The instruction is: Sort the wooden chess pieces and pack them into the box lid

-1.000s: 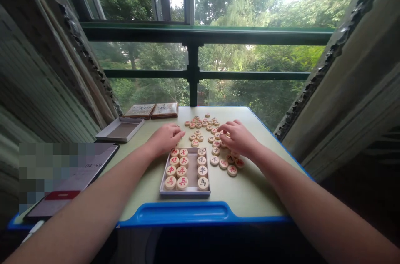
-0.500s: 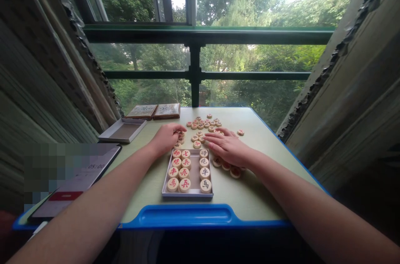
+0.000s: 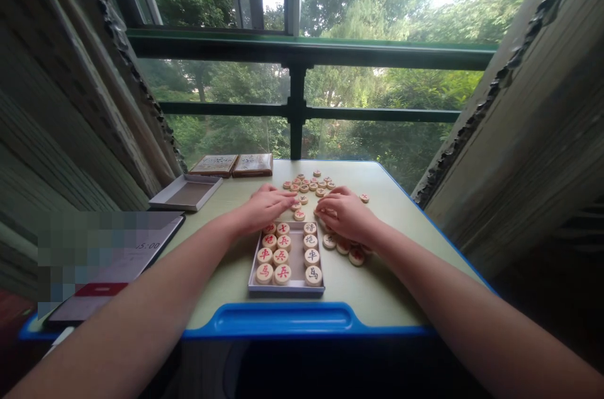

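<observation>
Round wooden Chinese chess pieces lie about both hands. My left hand (image 3: 270, 207) is just beyond the far left corner of a shallow box (image 3: 296, 264). Its fingers are stretched to the right, over some loose pieces. My right hand (image 3: 346, 213) lies right of the box's far end, with fingers apart and slightly bent down over other pieces; what is beneath the palm is hidden. In the box stand two columns of red-marked pieces (image 3: 282, 257) at the left and one column of black-marked pieces (image 3: 312, 257) at the right, with a bare strip between.
More loose pieces (image 3: 313, 186) are scattered towards the window, one (image 3: 364, 197) off to the right. An upturned lid (image 3: 186, 193), a folded wooden board (image 3: 231, 164) and a tablet (image 3: 117, 267) occupy the left side. The table has a blue raised edge (image 3: 285, 320).
My left hand has moved right, its fingers straightening out over the pieces. My right hand has drawn its fingers in slightly and to the right. The view has shifted a little.
</observation>
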Tool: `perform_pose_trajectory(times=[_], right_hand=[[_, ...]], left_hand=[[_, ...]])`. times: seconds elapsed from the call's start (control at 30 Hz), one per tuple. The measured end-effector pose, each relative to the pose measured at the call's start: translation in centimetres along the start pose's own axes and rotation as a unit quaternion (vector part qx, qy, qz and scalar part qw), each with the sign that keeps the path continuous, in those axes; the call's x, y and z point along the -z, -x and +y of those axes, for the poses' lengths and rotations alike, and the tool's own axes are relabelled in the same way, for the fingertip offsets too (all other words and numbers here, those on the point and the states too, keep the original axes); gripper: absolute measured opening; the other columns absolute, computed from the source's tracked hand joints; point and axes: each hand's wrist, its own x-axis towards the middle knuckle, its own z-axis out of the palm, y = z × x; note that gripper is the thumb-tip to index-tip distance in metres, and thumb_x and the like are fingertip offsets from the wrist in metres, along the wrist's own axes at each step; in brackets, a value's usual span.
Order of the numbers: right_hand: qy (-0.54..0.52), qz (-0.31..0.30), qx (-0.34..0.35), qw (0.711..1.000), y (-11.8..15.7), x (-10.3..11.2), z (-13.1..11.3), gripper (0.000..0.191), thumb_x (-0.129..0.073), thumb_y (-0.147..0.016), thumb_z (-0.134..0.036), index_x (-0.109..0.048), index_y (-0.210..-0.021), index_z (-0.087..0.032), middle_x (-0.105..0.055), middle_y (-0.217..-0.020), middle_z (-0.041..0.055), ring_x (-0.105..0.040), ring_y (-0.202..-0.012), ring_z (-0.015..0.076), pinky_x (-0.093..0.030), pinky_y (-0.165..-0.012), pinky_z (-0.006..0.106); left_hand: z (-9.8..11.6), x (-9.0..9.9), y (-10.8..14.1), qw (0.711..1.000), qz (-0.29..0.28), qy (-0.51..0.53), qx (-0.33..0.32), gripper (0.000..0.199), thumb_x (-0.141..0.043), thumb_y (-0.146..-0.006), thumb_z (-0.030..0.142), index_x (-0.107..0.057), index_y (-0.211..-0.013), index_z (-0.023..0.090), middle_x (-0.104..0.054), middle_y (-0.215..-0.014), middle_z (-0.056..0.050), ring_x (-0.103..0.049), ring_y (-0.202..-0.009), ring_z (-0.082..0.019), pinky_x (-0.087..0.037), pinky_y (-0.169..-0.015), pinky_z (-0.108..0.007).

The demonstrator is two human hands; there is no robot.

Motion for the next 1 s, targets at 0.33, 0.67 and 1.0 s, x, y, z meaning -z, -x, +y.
perform_pose_trajectory(times=[0.33,0.67,1.0], right_hand=[[-0.107,0.037,-0.051,0.992,-0.4,0.5,-1.5,0.018,-0.059,-0.077,-0.031,-0.067,-0.09,-0.022,-0.067,-0.085,0.0047,-0.052,-0.095,0.0203,-0.043,-0.081,0.033],[-0.333,0.102,-0.072,0.934,-0.1,0.4,-3.6,0.026,-0.064,-0.073,-0.033,-0.054,-0.092,-0.02,-0.064,-0.093,0.0051,-0.06,-0.087,0.0167,-0.047,-0.076,0.032],[-0.545,0.116,-0.112,0.823,-0.5,-0.4,-2.7,0.025,-0.069,-0.067,-0.024,-0.056,-0.088,-0.02,-0.063,-0.08,0.0003,-0.062,-0.079,0.0133,-0.051,-0.075,0.029]], left_hand=[[0.0,0.0,0.1,0.999,-0.001,-0.039,0.021,0.043,-0.029,-0.088,0.044,-0.066,-0.104,0.029,-0.06,-0.12,-0.001,-0.042,-0.118,-0.027,-0.022,-0.102,-0.045],[2.5,1.7,0.7,0.99,0.005,0.138,-0.014,0.03,-0.06,-0.072,0.043,-0.07,-0.093,0.024,-0.069,-0.098,-0.001,-0.06,-0.093,-0.019,-0.044,-0.082,-0.026],[2.0,0.0,0.0,0.968,0.072,0.241,0.022,0.036,-0.064,-0.069,0.042,-0.071,-0.093,0.017,-0.071,-0.092,-0.007,-0.062,-0.086,-0.021,-0.046,-0.079,-0.031]])
